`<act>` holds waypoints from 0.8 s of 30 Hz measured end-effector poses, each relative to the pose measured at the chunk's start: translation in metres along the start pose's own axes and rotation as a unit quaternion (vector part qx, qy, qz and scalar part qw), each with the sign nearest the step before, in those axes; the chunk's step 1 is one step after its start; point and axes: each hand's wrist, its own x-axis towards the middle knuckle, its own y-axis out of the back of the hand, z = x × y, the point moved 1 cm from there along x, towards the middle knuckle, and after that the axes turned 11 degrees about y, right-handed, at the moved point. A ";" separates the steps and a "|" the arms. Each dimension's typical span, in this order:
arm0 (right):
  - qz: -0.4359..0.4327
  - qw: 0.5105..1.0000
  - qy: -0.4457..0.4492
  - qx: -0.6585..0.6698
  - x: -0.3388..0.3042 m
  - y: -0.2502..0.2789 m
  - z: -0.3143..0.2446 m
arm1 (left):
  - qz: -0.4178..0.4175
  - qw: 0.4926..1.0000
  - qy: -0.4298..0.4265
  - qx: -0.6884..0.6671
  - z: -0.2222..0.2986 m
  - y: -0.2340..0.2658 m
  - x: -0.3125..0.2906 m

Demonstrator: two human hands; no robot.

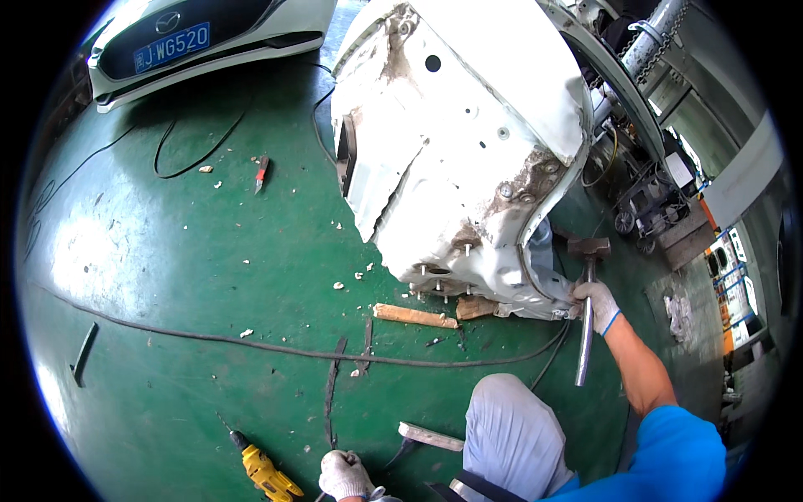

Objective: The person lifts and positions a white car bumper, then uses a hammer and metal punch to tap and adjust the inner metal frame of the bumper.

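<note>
In the head view, right of centre: long silvery-handled, brown-headed metal hammer (585,328), clasped in the white-gloved right hand (595,301), long axis near vertical in frame, head uppermost. Just to the upper left of this grip: damaged white sheet-metal car body section (443,192). Farther off, at lower edge: white-gloved left hand (345,475), curled, contents indiscernible.

Drill (269,475) left of left hand (345,475) | hammer (585,345) in right hand (597,303) | car body (460,142) ahead

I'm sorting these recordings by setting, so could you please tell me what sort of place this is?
Probably a car repair shop: there is a parked car, a stained white body section, and a hammer in the right hand.
</note>
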 end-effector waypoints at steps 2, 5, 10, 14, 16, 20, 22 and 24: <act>0.004 1.000 0.000 0.001 0.001 0.001 -0.002 | 0.021 1.000 -0.009 -0.004 0.000 -0.002 -0.002; 0.012 1.000 0.001 -0.008 0.002 0.003 -0.002 | 0.039 0.999 -0.011 -0.007 0.002 -0.005 -0.003; 0.009 1.000 -0.002 0.006 0.004 0.004 -0.001 | 0.124 0.992 -0.009 -0.018 -0.009 -0.031 0.006; 0.019 1.000 0.004 0.002 0.003 0.001 0.000 | 0.126 0.992 -0.013 -0.026 -0.015 -0.036 0.008; 0.019 1.000 0.007 0.001 0.000 -0.003 -0.001 | 0.133 0.991 -0.009 -0.026 -0.012 -0.032 0.007; 0.016 1.000 0.011 -0.004 -0.001 0.000 -0.003 | 0.060 0.998 -0.012 -0.010 0.002 -0.007 0.001; 0.014 1.000 0.009 0.001 0.002 0.001 -0.002 | 0.065 0.998 -0.016 -0.017 0.003 -0.004 0.000; 0.014 1.000 0.004 0.011 0.003 0.000 -0.001 | 0.068 0.997 -0.017 -0.027 0.002 -0.003 0.000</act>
